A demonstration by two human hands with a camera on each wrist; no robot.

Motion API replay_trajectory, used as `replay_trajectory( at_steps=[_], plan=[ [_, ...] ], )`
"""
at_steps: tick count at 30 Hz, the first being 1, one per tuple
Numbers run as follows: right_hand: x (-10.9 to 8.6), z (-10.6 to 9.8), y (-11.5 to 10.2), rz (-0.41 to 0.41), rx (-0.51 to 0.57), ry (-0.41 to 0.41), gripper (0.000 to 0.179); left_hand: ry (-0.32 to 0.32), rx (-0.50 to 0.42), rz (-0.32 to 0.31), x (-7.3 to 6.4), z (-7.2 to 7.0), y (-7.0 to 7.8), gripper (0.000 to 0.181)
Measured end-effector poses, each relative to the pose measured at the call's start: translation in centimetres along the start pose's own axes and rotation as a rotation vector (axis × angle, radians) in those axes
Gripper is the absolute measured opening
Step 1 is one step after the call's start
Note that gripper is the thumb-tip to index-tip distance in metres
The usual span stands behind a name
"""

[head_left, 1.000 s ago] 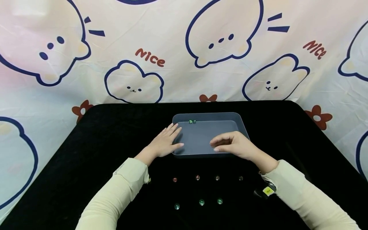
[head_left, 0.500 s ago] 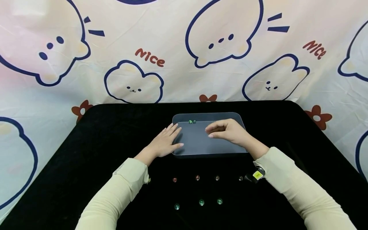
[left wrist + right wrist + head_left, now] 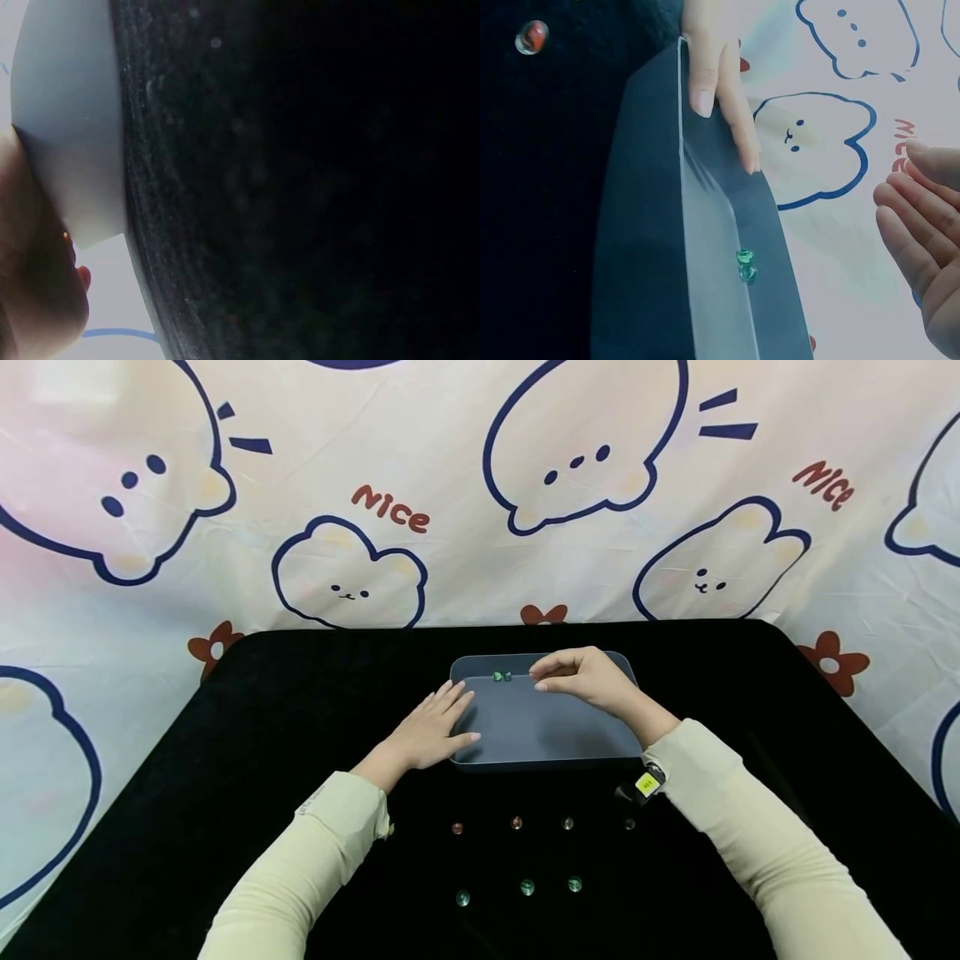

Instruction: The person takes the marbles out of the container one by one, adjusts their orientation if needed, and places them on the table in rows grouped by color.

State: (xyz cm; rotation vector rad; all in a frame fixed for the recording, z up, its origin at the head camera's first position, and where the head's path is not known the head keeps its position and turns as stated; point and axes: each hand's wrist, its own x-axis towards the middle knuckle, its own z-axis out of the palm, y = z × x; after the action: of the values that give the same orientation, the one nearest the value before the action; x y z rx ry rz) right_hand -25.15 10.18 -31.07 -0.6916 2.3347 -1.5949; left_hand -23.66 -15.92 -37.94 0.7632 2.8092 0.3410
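My left hand (image 3: 427, 732) rests with spread, straight fingers on the left rim of a grey rectangular tray (image 3: 510, 735). Over the tray's right half hovers my right hand (image 3: 588, 678), fingers loosely bent and thumb apart from them. No object shows between its fingers (image 3: 907, 221) in the right wrist view. Two small green glass marbles (image 3: 502, 677) lie side by side against the tray's far wall, left of the right fingertips. In the left wrist view, part of the left hand (image 3: 37, 262) appears beside the tray's outer wall (image 3: 75, 150).
On the black cloth (image 3: 337, 677) before the tray lie several clear marbles in two rows. The upper row has reddish ones, such as a red marble (image 3: 457, 828); the lower has green ones, such as a green marble (image 3: 527, 887). A patterned curtain (image 3: 465, 568) hangs behind.
My right hand has moved away from me and slightly left, from the tray's near edge to over its far right part. The left hand and the marbles have stayed put.
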Motion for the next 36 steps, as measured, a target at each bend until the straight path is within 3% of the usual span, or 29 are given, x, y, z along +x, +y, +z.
replay_trajectory(
  at_steps=[15, 36],
  plan=[
    [2.8, 0.0, 0.5, 0.049, -0.033, 0.031, 0.026, -0.007, -0.016, -0.029, 0.0, -0.1, 0.3, 0.069],
    [6.6, 0.2, 2.3, 0.156, -0.176, 0.036, 0.027, -0.017, -0.019, -0.040, 0.1, -0.2, 0.2, 0.069]
  ],
)
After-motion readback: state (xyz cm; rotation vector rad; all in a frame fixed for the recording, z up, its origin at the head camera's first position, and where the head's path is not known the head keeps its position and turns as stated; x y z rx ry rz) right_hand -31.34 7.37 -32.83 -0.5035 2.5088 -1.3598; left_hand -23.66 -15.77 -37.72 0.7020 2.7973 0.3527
